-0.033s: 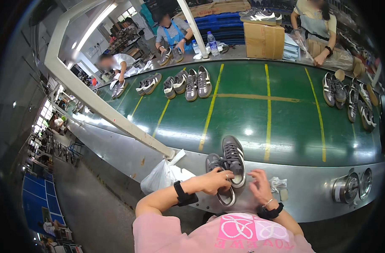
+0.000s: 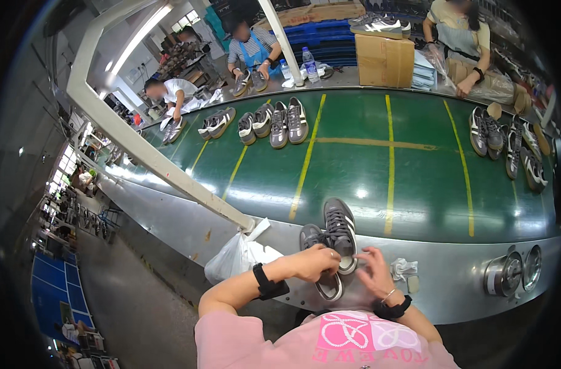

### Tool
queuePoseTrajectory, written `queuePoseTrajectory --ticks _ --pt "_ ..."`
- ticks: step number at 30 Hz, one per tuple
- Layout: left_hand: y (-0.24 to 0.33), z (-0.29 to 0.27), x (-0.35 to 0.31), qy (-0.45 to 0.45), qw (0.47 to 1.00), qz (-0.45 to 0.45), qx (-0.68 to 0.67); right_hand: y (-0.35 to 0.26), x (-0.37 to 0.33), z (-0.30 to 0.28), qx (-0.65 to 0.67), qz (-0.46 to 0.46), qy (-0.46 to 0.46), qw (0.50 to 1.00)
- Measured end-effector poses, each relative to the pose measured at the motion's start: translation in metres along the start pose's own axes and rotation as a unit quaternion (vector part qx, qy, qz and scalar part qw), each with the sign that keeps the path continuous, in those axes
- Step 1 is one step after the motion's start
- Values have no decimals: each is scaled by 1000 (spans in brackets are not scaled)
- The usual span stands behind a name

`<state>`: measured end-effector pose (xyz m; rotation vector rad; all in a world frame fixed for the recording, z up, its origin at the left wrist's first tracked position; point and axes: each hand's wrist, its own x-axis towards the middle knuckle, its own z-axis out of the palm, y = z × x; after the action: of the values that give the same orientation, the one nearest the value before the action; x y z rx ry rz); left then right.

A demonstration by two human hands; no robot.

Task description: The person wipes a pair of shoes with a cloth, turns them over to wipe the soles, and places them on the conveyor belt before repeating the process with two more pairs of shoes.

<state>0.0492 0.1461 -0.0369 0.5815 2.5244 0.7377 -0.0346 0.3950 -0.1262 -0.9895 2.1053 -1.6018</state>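
A pair of grey lace-up sneakers with white side stripes lies in front of me, toes pointing away, across the edge of the green belt and the metal ledge. The right sneaker has its toe on the belt, and a pale insole shows inside. My left hand is closed over the collar of the left sneaker, covering its middle; its fingertips are partly hidden. Beside the right sneaker's heel, my right hand is open with fingers apart, the fingertips close to the collar.
The green belt carries more sneaker pairs along its far side. A white post slants down at my left, by a white plastic bag. A crumpled white cloth and metal pots sit right. Several co-workers are across the belt.
My left hand's fingers have drawn back slightly and curled more over the left sneaker. My right hand has shifted a little left, toward the right sneaker's heel. The shoes stay in place.
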Motion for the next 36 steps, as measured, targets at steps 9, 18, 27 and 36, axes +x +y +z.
queuePoseTrajectory --ticks 9,18,27,36 --pt "-92 -23 79 326 922 -172 -117 7 -8 11 -60 15 -87 994" --pt "-147 -3 122 143 908 -345 -192 -6 -34 -22 -30 35 -119 992" --pt "-40 -25 102 304 844 -156 -412 30 -63 -74 -300 86 83 946" --pt "31 -59 105 540 815 -132 -164 39 -100 -98 -318 92 113 937"
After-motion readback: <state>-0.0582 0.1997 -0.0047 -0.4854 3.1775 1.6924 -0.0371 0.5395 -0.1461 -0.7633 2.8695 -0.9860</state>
